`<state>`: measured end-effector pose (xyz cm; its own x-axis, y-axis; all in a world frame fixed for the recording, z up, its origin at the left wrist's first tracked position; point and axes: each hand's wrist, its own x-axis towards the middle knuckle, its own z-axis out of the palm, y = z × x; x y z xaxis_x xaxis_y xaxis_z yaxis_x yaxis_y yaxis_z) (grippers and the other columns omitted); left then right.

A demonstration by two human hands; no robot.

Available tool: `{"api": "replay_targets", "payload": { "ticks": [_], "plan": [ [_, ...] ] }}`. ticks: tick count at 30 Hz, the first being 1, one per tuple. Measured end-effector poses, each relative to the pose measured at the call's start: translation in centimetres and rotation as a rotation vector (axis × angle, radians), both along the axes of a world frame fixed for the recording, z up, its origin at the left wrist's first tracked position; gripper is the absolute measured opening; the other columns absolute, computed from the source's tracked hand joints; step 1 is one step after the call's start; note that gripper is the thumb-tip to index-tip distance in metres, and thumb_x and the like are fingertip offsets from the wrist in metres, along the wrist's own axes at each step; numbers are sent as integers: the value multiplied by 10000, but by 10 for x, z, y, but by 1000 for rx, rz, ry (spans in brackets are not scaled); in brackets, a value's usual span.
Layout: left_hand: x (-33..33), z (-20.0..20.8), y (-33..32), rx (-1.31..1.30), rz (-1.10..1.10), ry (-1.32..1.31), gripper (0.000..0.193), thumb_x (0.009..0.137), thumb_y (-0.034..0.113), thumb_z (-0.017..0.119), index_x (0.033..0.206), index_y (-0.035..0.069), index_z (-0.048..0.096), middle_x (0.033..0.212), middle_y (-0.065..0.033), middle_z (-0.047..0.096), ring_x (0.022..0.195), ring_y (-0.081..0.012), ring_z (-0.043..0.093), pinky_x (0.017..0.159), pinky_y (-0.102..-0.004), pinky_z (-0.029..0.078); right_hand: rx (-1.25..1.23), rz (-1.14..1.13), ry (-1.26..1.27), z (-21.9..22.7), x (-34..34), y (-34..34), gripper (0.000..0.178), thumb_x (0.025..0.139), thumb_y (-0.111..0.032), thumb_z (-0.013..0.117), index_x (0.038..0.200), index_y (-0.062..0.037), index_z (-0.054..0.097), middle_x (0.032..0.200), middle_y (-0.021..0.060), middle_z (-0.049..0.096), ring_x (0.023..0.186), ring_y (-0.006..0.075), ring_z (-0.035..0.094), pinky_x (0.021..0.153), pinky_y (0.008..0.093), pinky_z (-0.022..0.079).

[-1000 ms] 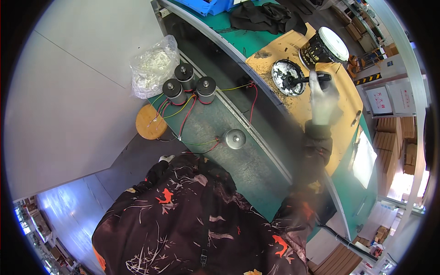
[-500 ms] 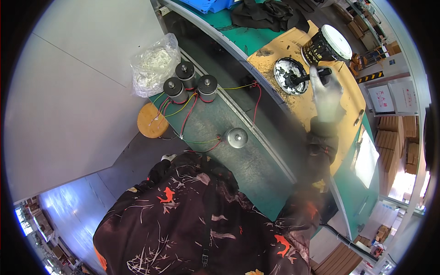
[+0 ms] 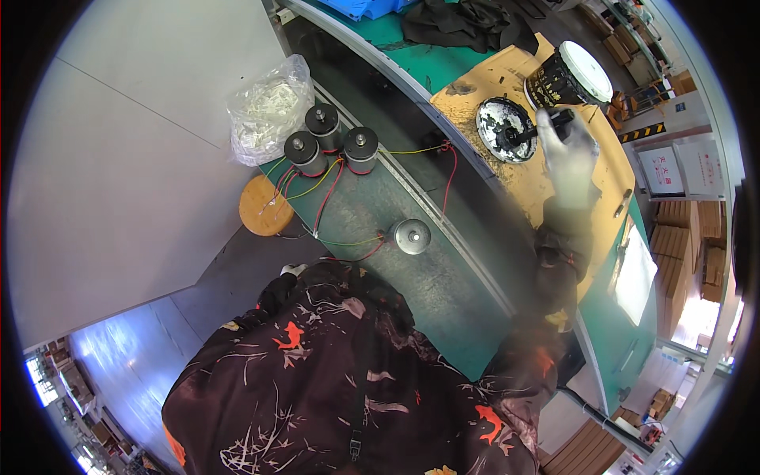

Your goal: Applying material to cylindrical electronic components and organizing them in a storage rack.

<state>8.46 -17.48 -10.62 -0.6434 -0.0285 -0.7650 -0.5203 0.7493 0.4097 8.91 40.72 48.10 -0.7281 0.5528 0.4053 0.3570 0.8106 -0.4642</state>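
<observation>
My gloved right hand [image 3: 568,157] is closed round a black-handled brush [image 3: 560,120]. The brush's dark end rests in a shallow round dish [image 3: 507,131] smeared with black and white. Just beyond the dish, a black tub with a white lid [image 3: 582,75] lies tilted on a stained tan board. Only a sliver of my gloved left hand [image 3: 293,270] shows past my sleeve, at the green bench's near left edge; its fingers are mostly hidden. In front of me, a single silver motor [image 3: 412,236] with wires stands on the bench, apart from three black-topped motors [image 3: 322,127].
A clear plastic bag [image 3: 271,111] of pale pieces sits behind the motors. Left of the bench is a round wooden stool [image 3: 265,206]. Dark cloth [image 3: 467,25] lies at the back, and white paper [image 3: 635,273] at the right. A conveyor rail [image 3: 443,218] runs between bench and board.
My right hand and forearm have shifted slightly right, with the brush still in the dish. The whole view has moved a little. The motors stand as before.
</observation>
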Motion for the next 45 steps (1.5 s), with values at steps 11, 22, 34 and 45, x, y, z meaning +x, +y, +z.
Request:
{"api": "replay_targets", "payload": {
  "ticks": [11, 22, 34, 45],
  "plan": [
    [5, -2, -12, -39, 64, 0, 523, 729, 475, 731, 928, -9, 730, 876, -154, 731, 841, -271, 704, 759, -364, 523, -22, -1, 52, 0, -10, -9, 308, 881, -337, 671, 850, -33, 643, 681, 122, 653, 631, 240, 656, 623, 332, 489],
    [2, -2, -7, 12, 50, -15, 547, 713, 474, 731, 945, -21, 721, 885, -167, 727, 830, -276, 702, 749, -369, 520, -189, -14, 127, -2, -1, -5, 303, 877, -335, 679, 883, -32, 658, 697, 84, 662, 630, 161, 629, 635, 304, 486],
    [6, -27, -21, 20, 71, 36, 566, 709, 507, 740, 950, -6, 727, 889, -161, 727, 848, -274, 702, 762, -370, 523, -91, -37, 206, -8, 0, -9, 275, 881, -297, 700, 894, -24, 671, 679, 57, 656, 611, 107, 605, 604, 269, 475],
    [-2, 30, 11, -67, -22, -36, 531, 720, 474, 737, 951, -3, 728, 886, -144, 730, 833, -255, 700, 747, -364, 520, -105, -84, 244, -13, 1, -4, 275, 870, -297, 718, 894, -26, 678, 697, 64, 669, 630, 105, 615, 622, 263, 485]
  ]
}}
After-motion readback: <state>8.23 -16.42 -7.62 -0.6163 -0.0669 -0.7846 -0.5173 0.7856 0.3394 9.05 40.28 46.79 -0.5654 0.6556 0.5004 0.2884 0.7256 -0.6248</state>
